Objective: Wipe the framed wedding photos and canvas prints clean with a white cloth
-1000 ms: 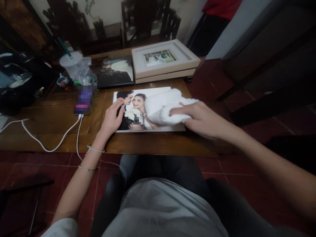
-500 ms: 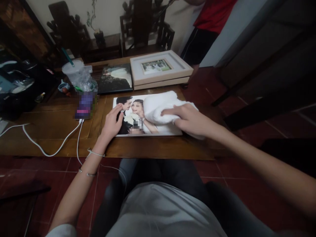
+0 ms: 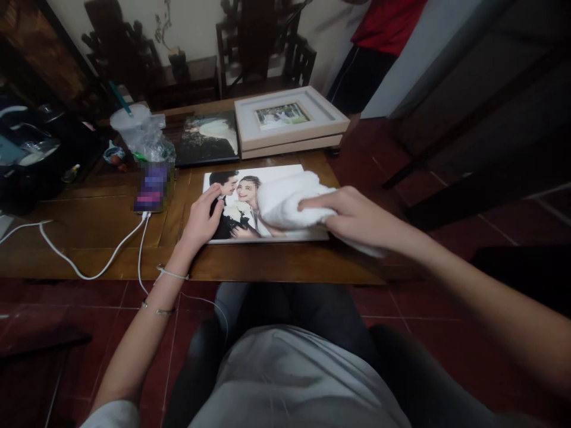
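A flat photo panel (image 3: 232, 217) with a picture of a couple lies on the wooden table near its front edge. My left hand (image 3: 205, 214) rests on the panel's left side, fingers stretched out over the dark suit in the picture. Bunched in my right hand (image 3: 352, 217) is a white cloth (image 3: 285, 199). The cloth covers much of the panel's right half, and a loose end hangs past the panel's right edge.
Behind the panel lie a dark photo panel (image 3: 209, 139) and stacked pale picture frames (image 3: 292, 134). A phone (image 3: 153, 187) with white cables (image 3: 91, 276), a plastic cup (image 3: 131, 122) and a clear bag (image 3: 156, 142) are at left. A person in red (image 3: 388, 27) stands beyond the table.
My right hand has shifted slightly to the right and down with the white cloth. My left hand stays in place on the panel.
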The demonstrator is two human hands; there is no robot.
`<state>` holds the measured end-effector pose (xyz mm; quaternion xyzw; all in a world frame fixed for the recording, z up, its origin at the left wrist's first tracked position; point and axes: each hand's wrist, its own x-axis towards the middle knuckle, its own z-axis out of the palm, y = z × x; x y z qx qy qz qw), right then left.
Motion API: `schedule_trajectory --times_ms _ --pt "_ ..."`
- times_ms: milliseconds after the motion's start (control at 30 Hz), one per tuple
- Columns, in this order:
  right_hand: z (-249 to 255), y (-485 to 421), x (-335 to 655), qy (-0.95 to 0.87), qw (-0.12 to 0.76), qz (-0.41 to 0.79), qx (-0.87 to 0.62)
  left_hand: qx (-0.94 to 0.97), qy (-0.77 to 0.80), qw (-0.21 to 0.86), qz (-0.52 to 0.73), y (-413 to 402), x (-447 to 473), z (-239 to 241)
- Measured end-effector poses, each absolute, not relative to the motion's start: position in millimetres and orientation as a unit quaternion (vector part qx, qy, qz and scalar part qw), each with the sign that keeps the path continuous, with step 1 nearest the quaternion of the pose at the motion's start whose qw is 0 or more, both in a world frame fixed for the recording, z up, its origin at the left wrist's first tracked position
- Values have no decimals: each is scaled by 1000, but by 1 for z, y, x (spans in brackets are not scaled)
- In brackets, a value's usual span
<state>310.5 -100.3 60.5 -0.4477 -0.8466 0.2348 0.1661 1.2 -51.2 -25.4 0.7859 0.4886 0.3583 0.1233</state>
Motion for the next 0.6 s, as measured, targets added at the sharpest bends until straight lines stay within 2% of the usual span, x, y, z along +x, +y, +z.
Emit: schedule_trajectory --times_ms 133,333,600 --pt "50 -44 312 -814 220 215 -494 787 490 119 356 -52 1 -23" --pt "45 1 308 -808 247 205 -494 788 485 113 361 -51 0 -25" --pt "46 -62 317 -842 207 214 -451 787 490 121 356 -51 1 -26"
